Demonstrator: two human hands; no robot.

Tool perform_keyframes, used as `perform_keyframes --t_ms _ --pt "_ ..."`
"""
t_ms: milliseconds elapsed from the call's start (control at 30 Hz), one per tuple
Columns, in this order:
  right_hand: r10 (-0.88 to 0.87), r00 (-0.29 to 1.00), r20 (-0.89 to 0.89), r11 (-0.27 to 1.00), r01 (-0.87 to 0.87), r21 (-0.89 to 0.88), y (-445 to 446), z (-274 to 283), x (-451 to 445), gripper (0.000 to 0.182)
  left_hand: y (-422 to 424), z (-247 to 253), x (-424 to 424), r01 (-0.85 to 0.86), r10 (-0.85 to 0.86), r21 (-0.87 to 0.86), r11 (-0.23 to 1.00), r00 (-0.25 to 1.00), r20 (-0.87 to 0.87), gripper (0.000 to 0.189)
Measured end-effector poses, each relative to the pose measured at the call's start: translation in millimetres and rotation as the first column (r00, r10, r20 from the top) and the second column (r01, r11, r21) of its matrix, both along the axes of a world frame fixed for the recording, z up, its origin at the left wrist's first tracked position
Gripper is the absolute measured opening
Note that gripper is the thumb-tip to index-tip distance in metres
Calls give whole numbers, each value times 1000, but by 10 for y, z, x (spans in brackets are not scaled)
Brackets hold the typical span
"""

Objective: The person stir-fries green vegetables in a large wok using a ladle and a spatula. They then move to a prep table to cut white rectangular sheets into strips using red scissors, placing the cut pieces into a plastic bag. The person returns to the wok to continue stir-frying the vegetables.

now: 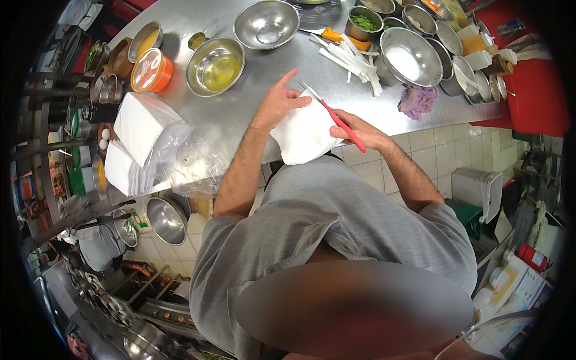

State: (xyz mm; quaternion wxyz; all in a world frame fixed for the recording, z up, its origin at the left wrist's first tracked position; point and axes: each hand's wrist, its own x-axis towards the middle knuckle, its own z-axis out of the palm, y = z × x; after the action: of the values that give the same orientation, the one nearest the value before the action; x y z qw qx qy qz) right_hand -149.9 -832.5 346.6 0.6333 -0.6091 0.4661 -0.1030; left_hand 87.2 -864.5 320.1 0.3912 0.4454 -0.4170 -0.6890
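Observation:
My left hand [281, 101] pinches a folded white napkin [303, 135] between thumb and fingers, its index finger pointing outward. The napkin hangs at the front edge of the steel table, close to my shirt. Red-handled scissors [335, 118] are in my right hand [357, 130], their metal blades lying across the napkin's upper corner near my left thumb. My right fingers also touch the napkin's right side. Cut white strips [353, 63] lie in a loose pile beyond my right hand. Behind them rests a knife with an orange handle [346, 39].
A stack of white napkins [146, 128] in torn plastic wrap [184, 153] sits left. Steel bowls hold yellowish liquid [220, 72] and a white substance [404, 63]; another steel bowl [266, 27] stands between. A purple cloth [418, 101] lies right, near squeeze bottles [478, 58].

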Motion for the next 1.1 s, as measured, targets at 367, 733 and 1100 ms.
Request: perform_keyframes --t_ms 367,733,1100 --pt "31 996 -86 994 -21 110 -76 0 51 78 -22 3 20 4 -3 22 1000 1000 -30 90" --pt "-100 994 -54 995 98 -35 -138 -160 110 57 -96 -293 80 -51 49 18 999 994 95 96" --pt "-336 938 -85 414 66 -908 -821 -473 28 46 204 40 482 -286 308 -183 941 945 109 33"
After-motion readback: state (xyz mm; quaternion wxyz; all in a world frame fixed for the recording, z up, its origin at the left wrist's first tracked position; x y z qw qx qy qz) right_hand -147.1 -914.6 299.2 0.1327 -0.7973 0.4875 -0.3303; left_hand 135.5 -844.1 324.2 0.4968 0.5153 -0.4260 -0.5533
